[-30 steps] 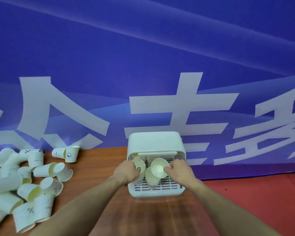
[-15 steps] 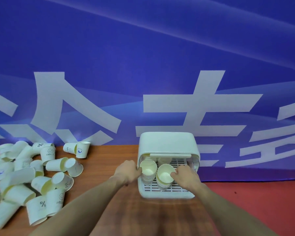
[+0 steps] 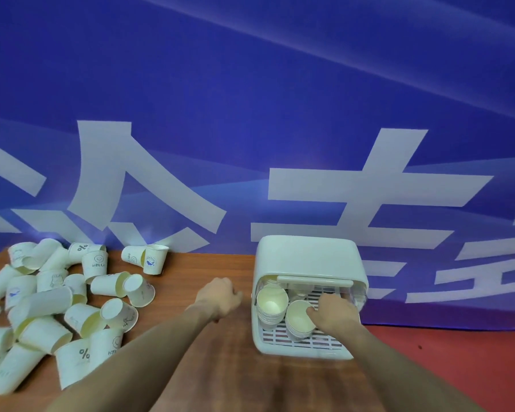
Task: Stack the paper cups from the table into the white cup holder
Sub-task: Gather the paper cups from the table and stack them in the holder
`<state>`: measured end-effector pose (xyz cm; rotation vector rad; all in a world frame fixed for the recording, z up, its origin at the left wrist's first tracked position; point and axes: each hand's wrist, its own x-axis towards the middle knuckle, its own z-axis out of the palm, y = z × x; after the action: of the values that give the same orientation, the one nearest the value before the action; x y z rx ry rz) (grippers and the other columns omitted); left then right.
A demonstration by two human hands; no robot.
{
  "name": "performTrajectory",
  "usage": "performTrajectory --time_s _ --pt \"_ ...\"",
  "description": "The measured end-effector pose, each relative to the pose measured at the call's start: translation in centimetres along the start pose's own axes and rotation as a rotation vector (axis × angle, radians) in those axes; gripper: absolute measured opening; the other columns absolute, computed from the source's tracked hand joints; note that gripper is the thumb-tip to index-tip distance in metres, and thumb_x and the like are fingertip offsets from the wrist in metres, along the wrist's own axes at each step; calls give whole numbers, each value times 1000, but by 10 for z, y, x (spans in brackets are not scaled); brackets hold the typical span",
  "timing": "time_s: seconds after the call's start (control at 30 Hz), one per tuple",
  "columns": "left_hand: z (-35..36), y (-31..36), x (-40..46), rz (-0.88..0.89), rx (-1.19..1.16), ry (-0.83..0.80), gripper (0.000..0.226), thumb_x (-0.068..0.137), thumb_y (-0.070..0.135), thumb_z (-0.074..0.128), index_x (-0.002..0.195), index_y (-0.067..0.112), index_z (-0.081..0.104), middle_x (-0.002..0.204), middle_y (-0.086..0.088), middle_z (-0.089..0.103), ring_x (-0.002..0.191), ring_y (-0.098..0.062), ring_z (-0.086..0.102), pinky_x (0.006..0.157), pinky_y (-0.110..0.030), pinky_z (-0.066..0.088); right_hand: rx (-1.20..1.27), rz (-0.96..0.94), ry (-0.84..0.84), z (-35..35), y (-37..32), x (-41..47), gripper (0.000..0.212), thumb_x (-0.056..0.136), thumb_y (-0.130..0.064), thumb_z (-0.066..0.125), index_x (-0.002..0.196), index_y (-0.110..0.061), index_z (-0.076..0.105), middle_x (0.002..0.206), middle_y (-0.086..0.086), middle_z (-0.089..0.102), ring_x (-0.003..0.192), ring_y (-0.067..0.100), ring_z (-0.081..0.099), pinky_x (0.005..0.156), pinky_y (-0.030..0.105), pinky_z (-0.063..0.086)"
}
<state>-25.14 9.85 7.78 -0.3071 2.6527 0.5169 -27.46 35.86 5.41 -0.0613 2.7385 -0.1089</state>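
Observation:
The white cup holder [image 3: 306, 257] stands on the wooden table [image 3: 220, 367] with its front open and a slatted floor inside. Two stacks of paper cups stand in it: a left stack [image 3: 270, 304] and a right stack [image 3: 298, 321]. My right hand [image 3: 332, 310] reaches into the holder, its fingers on the rim of the right stack's top cup. My left hand [image 3: 220, 295] hovers just left of the holder, loosely curled and holding nothing. A pile of loose paper cups [image 3: 51, 307] lies at the table's left.
A blue banner with large white characters [image 3: 280, 144] forms the wall right behind the table. Red floor [image 3: 458, 358] shows to the right of the table's edge. Bare wood lies between the cup pile and the holder.
My left hand has let go of the left stack and pulled back to the left, out of the holder. My right hand stays on the right stack. The view shifted left.

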Motion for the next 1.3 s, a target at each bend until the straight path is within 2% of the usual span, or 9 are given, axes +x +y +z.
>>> performTrajectory --time_s 0.2,0.37,0.5,0.63,0.77,0.97,1.1,1.2,1.3 --pt "-21 3 -16 7 25 90 44 97 43 46 75 11 68 68 -3 68 54 -18 69 60 -28 59 77 -153 -23 -25 -30 -19 30 86 -37 50 63 -19 44 77 1 56 78 24 57 66 30 40" --pt "-45 -2 -40 1 -12 202 46 95 43 46 73 9 69 65 -4 69 53 -18 68 60 -30 60 130 -246 58 -52 -56 -40 27 79 -33 49 58 -18 40 65 0 49 66 25 48 48 28 29" --pt "-65 -15 -67 -27 -28 277 44 94 40 43 74 9 67 70 -5 68 57 -18 68 58 -28 59 147 -303 108 -70 -78 -52 27 82 -38 46 63 -19 41 75 2 52 71 27 50 57 27 37" --pt "-83 -41 -102 -88 -25 328 38 95 39 43 83 11 65 79 -5 67 60 -20 66 47 -27 52 148 -396 97 -77 -109 -67 29 81 -34 48 57 -19 40 62 -3 45 65 24 49 48 25 30" --pt "-89 -70 -128 -151 -14 360 35 94 41 44 67 20 49 73 0 58 69 -20 61 57 -27 42 126 -469 85 -72 -145 -82 30 81 -34 49 56 -18 40 58 -4 45 65 22 50 49 27 29" --pt "-98 -123 -150 -251 -15 347 41 93 47 43 90 10 61 90 -6 64 78 -25 67 66 -33 51 86 -521 83 -54 -192 -93 32 85 -39 51 60 -19 45 66 -5 54 72 20 58 52 28 35" --pt "-99 -173 -158 -291 -69 338 35 91 44 42 76 14 55 73 -1 60 56 -23 67 53 -31 55 70 -539 60 -51 -234 -93 32 87 -40 52 62 -21 47 66 -7 56 75 17 62 52 29 37" --pt "-103 -210 -162 -307 -88 340 32 90 43 43 93 16 60 80 -1 63 61 -21 68 53 -30 56 39 -546 44 -47 -271 -95 31 87 -41 52 63 -22 46 71 -6 56 74 18 58 51 28 35" --pt "-112 -247 -164 -326 -59 337 29 92 40 45 76 17 50 85 -5 63 75 -25 66 61 -31 51 12 -572 38 -41 -314 -98 36 88 -43 50 60 -22 43 71 -5 51 68 18 50 48 26 30"
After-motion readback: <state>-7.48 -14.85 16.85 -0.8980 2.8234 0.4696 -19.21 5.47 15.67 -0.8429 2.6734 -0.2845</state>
